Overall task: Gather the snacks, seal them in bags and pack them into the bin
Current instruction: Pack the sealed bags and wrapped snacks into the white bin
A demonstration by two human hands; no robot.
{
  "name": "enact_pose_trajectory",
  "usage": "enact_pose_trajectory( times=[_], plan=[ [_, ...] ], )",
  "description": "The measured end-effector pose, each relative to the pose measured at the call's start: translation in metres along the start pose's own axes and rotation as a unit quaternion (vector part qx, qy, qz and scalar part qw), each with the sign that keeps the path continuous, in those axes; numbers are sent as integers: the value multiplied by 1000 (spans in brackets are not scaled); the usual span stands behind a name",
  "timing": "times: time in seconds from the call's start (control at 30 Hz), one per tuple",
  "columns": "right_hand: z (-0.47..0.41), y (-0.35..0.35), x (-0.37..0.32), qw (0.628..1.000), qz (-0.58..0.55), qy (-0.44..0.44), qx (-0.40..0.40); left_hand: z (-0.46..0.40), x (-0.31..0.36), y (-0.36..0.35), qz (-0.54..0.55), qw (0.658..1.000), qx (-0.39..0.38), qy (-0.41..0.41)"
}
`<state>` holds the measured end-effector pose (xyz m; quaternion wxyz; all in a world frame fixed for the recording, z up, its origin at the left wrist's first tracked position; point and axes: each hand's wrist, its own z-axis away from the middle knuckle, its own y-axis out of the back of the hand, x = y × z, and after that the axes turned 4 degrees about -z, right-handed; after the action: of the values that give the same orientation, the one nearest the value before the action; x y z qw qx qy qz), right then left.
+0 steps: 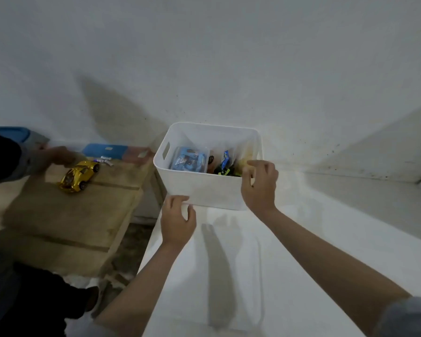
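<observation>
While both hands sit at the near side of the white bin (204,190), the packing step appears to be at or near its end. The bin stands on the white tabletop (289,251), against the wall and at the tabletop's left edge. Inside it lie a clear bag of blue-wrapped snacks (189,159) at the left and, to its right, a second bag with dark, green and blue packets (225,166); whether either bag is fully sealed cannot be told. The right hand (259,184) is at the bin's near right rim, fingers curled over the edge, apparently grasping the rim; a pale bag edge shows just behind the fingertips, and contact with it cannot be confirmed. The left hand (178,218) is released, fingers loosely spread, its fingertips touching the bin's lower near corner.

On the wooden side table (71,215) to the left stand a gold toy car (79,175) and blue-lidded containers (105,150); another person's hand (56,155) reaches there. No loose snacks are visible on either surface.

Judgement: the next move calls for settling the last bag below the rim and checking its seal, with the left hand steadying the bin, since the bin stands close to the tabletop edge.
</observation>
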<state>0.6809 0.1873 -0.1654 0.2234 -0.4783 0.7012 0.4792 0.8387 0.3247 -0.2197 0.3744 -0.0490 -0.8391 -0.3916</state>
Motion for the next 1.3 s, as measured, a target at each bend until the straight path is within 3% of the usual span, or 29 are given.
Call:
enact_pose_trajectory(
  times=[0.1,0.23,0.37,0.53,0.63,0.73,0.87,1.07,1.3],
  plan=[
    [78,14,31,998,63,-5,-30,44,-33,16,-89,983,-62,145],
    [169,22,68,954,154,-191,-173,91,-74,45,-211,912,-171,306],
    [229,21,68,873,240,-309,-290,125,-110,60,-122,893,-223,372],
    [248,21,53,857,183,-363,-316,151,-153,57,-29,882,-226,413],
    [248,28,49,844,193,-372,-335,161,-185,48,28,894,-211,393],
    [249,40,46,850,180,-354,-346,156,-114,85,51,898,-208,384],
    [230,55,30,886,84,-340,-305,145,-81,102,35,913,-232,335],
    [185,69,-7,943,11,-243,-225,92,-52,126,10,951,-226,209],
    [89,61,-23,964,-14,-206,-167,-6,-16,113,75,968,-179,158]
  ],
)
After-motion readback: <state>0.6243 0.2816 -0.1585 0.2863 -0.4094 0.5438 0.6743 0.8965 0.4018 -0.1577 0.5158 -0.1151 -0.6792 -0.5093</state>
